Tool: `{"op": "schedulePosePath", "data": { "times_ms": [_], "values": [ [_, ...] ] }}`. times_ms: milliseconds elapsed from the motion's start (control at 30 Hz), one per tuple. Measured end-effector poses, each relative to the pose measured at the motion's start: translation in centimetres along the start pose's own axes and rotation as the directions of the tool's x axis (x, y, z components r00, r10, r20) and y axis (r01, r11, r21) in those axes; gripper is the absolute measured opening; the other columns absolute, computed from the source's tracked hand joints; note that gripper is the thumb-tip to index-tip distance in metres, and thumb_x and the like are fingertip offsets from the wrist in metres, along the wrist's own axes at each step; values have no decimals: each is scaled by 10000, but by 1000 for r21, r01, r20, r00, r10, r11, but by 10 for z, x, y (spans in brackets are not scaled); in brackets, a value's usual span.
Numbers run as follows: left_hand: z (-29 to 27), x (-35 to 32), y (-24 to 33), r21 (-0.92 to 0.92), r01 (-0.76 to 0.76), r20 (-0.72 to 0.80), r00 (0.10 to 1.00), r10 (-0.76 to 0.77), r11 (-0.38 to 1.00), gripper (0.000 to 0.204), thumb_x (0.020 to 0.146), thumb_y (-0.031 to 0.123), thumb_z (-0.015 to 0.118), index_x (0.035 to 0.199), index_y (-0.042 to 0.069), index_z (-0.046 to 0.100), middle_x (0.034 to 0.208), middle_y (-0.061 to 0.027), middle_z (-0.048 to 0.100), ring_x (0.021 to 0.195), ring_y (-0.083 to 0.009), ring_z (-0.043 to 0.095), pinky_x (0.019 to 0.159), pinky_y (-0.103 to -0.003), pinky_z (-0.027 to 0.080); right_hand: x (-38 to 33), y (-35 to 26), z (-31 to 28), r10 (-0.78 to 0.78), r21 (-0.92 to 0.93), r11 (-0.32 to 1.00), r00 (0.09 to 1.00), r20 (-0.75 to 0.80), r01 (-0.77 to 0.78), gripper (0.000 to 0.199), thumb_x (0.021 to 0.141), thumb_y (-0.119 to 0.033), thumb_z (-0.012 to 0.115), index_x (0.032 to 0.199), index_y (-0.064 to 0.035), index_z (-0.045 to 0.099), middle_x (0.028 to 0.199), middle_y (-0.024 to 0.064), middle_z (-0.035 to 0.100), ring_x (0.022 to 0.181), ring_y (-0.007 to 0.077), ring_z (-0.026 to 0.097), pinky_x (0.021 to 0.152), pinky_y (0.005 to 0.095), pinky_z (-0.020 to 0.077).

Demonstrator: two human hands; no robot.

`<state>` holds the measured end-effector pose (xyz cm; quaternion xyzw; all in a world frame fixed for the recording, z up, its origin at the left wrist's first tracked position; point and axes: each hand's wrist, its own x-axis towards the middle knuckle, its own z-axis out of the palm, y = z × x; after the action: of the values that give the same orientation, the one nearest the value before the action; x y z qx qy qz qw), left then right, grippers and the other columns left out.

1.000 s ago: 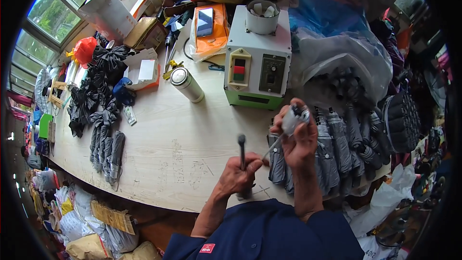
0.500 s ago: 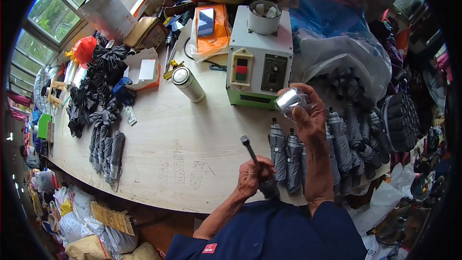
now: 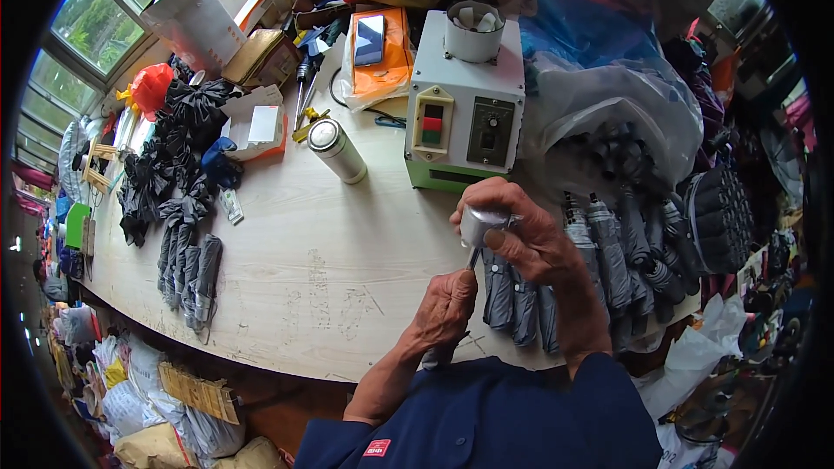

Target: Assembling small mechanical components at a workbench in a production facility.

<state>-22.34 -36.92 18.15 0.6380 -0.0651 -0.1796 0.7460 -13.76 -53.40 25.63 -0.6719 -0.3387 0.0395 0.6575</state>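
Observation:
Near the table's front edge my left hand [image 3: 445, 311] is closed around a folded grey umbrella [image 3: 437, 354], its metal shaft [image 3: 473, 259] pointing up out of the fist. My right hand [image 3: 532, 239] grips a shiny silver round cap [image 3: 483, 226] and holds it over the shaft's upper end. The shaft's tip is hidden by the cap. Below the right forearm lies a row of folded grey umbrellas [image 3: 524, 308]. More grey umbrellas [image 3: 612, 252] lie to the right, partly hidden by that arm.
Behind my hands stands a white and green machine [image 3: 473, 87] with red and green buttons. A silver flask [image 3: 337, 152] stands left of it. Folded grey umbrellas [image 3: 191, 278] and black cloth [image 3: 178, 148] lie at left. Clear plastic bags [image 3: 608, 104] pile up at right.
My right hand has brought the silver cap down and left onto the umbrella shaft's upper end. My left hand has shifted slightly left, and the shaft's dark tip is now covered.

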Motion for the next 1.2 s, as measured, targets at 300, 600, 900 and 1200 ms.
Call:
{"op": "schedulePosePath", "data": {
  "times_ms": [300,600,900,1200],
  "values": [
    [3,-5,3,-73,105,111,989,-96,992,468,1010,364,379,662,52,400,545,31,369,522,-90,294,459,-290,283,-20,9,45,7,228,972,960,-278,59,264,948,-173,523,1156,-57,409,1048,120,491,862,162,550,783,314,472],
    [13,9,-5,321,-61,-204,970,132,945,451,1021,310,352,700,-1,412,539,-50,338,510,-162,309,477,-353,308,-10,19,56,85,19,996,867,-491,-87,314,949,-299,537,1124,-87,385,954,137,494,786,170,536,703,307,481],
    [-9,1,-9,102,-189,209,964,165,977,392,1005,277,369,724,8,422,567,-70,360,527,-211,348,485,-358,327,-19,13,55,-5,454,881,960,-281,137,313,950,-356,519,1057,-94,388,892,136,485,699,175,515,575,294,472],
    [16,8,-38,394,-216,-186,933,307,894,340,996,263,377,769,22,458,604,-208,460,560,-387,497,497,-443,367,-21,32,64,147,51,989,855,-497,-140,281,968,-245,488,1136,-35,408,991,132,533,799,184,570,739,298,484]
  ]
}}
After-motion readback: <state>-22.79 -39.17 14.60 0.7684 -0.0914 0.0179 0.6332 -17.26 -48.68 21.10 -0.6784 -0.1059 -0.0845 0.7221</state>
